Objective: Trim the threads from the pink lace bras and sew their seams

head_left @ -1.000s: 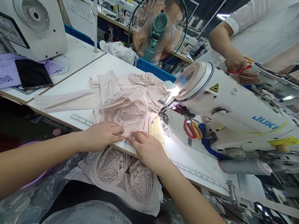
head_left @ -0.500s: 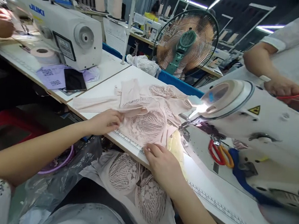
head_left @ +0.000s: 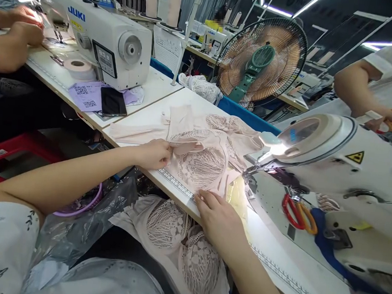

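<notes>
A pale pink lace bra (head_left: 199,167) lies partly folded on the sewing table, its cup facing up. My left hand (head_left: 154,154) is closed on the bra's near left edge, fingers bent in a pinch. My right hand (head_left: 220,221) rests at the table's front edge, fingers stretched forward to the bra's lower edge; its thumb is hidden. Right of the bra, the lit needle area of a sewing machine (head_left: 360,164) stands close to the fabric. A second lace bra (head_left: 167,226) hangs over my lap below the table.
A ruler strip (head_left: 176,184) runs along the table edge. Red and orange-handled scissors (head_left: 294,213) lie by the machine. A phone (head_left: 113,102) rests on purple papers at left. Behind stands a fan (head_left: 260,61). Co-workers' hands show at far left and upper right.
The view has shifted, so the scene sits farther right. Both my hands keep about the same places on the bra. The co-worker at upper right has moved the scissors they hold.
</notes>
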`<state>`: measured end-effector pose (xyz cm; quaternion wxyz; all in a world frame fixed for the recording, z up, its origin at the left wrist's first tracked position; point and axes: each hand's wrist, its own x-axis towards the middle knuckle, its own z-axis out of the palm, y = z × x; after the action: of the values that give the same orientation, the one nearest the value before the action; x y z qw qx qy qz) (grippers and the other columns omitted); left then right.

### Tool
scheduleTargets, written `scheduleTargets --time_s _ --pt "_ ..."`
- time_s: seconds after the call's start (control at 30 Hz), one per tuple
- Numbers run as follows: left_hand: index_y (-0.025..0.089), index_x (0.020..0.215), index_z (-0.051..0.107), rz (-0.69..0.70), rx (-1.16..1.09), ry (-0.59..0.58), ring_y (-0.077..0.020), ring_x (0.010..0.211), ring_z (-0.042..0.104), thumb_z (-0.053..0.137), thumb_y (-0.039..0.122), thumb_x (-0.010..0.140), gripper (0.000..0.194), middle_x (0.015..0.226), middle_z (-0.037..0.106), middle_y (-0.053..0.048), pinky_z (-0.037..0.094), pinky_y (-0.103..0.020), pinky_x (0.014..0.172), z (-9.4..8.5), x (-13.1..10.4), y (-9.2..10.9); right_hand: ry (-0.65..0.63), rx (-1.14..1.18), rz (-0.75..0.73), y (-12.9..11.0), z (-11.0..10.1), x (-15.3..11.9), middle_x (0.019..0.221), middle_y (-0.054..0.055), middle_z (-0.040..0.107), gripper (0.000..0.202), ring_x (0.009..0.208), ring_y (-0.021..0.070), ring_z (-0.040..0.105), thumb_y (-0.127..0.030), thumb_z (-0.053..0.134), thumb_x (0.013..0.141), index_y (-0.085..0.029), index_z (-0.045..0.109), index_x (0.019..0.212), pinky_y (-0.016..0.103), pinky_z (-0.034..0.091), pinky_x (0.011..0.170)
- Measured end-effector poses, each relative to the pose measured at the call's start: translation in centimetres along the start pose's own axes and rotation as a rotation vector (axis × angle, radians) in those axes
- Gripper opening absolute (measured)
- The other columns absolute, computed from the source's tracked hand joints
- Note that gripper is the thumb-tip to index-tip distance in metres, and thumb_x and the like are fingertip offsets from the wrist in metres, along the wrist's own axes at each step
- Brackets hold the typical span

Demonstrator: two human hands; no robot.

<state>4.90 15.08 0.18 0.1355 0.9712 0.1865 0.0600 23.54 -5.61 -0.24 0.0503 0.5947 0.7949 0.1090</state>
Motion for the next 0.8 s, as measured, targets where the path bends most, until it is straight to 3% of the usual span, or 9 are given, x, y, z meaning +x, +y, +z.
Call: scheduleTargets --time_s 0.33,0.53,0.8 --pt "0.017 0.068 0.064 -0.184 0.085 -0.034 -0.0246 0.095 0.053 0.055 0.017 0.071 0.010 0.093 0.060 -0.009 0.042 -0.035 0.086 -0.2 0.1 1.8 0.055 -0.021 -0.011 0.0 0.2 -0.2 0.113 0.013 0.065 0.037 0.102 0.0260 0.059 -0.004 0.061 0.077 -0.009 0.063 0.114 0.033 0.054 0.084" --pt "0.017 0.067 0.063 -0.207 0.077 -0.079 -0.0252 0.094 0.052 0.055 0.016 0.071 0.009 0.090 0.058 -0.008 0.042 -0.035 0.085 -0.6 0.0 2.3 0.060 -0.035 -0.009 -0.1 0.3 -0.2 0.113 0.013 0.065 0.039 0.104 0.0256 0.059 -0.002 0.059 0.076 -0.008 0.063 0.113 0.032 0.054 0.085" --pt "0.018 0.069 0.062 -0.230 0.043 -0.050 -0.0266 0.096 0.051 0.054 0.019 0.071 0.008 0.090 0.055 -0.008 0.042 -0.039 0.089 -0.1 -0.1 2.1 0.059 -0.020 -0.005 -0.1 0.3 -0.2 0.114 0.012 0.064 0.039 0.104 0.0253 0.058 -0.002 0.058 0.077 -0.010 0.063 0.114 0.033 0.054 0.087"
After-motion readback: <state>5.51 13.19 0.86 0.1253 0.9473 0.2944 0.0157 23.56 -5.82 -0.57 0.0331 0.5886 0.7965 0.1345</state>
